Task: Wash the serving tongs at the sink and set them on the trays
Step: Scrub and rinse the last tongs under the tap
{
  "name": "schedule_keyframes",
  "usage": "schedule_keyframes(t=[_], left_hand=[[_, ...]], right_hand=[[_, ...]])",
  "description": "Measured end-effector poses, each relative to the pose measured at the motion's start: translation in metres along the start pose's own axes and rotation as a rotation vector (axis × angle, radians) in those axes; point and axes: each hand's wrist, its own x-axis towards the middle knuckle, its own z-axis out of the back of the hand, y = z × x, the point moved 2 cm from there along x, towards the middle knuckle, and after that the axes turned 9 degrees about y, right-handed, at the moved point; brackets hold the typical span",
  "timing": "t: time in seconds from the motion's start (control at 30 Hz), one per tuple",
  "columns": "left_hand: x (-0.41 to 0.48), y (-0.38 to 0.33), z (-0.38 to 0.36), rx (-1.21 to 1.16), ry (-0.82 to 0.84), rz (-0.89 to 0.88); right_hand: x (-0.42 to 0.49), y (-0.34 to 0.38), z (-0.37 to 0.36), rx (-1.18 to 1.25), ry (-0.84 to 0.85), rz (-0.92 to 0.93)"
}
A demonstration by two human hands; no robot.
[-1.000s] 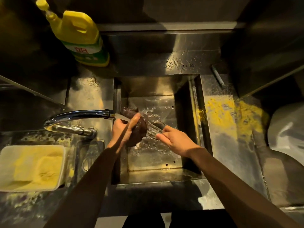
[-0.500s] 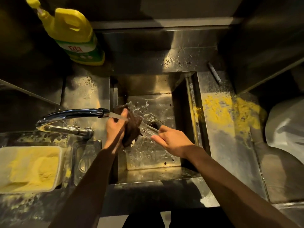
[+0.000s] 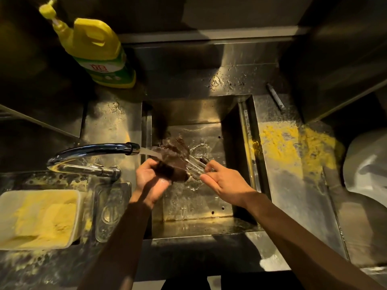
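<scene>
Over the steel sink [image 3: 196, 208] my left hand [image 3: 149, 181] grips a dark brown cloth [image 3: 172, 160] wrapped round one end of the clear serving tongs [image 3: 195, 167]. My right hand [image 3: 224, 181] pinches the tongs' other end, with the fingers curled on it. Water from the chrome tap [image 3: 94, 150] runs onto the cloth and tongs. Most of the tongs is hidden by the cloth and blurred by the water.
A yellow detergent bottle [image 3: 98, 51] stands at the back left. A white tub of yellow powder [image 3: 39, 216] sits at the left, and a clear tray [image 3: 111, 210] lies beside it. Yellow powder [image 3: 293, 147] covers the right counter. A pen-like stick [image 3: 275, 99] lies behind it.
The left hand has turned palm up and dropped lower, with the cloth now bunched above it under the stream. The right hand still holds the tongs in the same spot.
</scene>
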Motion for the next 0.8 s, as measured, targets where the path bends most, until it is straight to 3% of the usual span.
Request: schedule_keyframes(t=[0.23, 0.37, 0.53, 0.63, 0.7, 0.8], left_hand=[[0.006, 0.006, -0.007, -0.059, 0.106, -0.007], [0.008, 0.008, -0.015, 0.530, -0.023, -0.064], [0.020, 0.004, -0.026, 0.925, -0.429, -0.180], [0.027, -0.001, -0.021, 1.049, -0.490, -0.219], [0.024, -0.005, -0.019, 0.997, -0.360, -0.225], [0.020, 0.000, -0.010, 0.664, -0.208, -0.172]], right_hand=[[0.004, 0.012, 0.003, 0.031, 0.009, 0.043], [0.002, 0.018, 0.000, 0.087, 0.013, 0.090], [0.001, 0.013, 0.004, 0.219, 0.016, 0.087], [0.004, 0.006, 0.015, 0.188, 0.052, 0.085], [0.008, 0.006, 0.016, 0.192, 0.075, 0.080], [0.017, 0.012, 0.003, 0.164, 0.062, 0.103]])
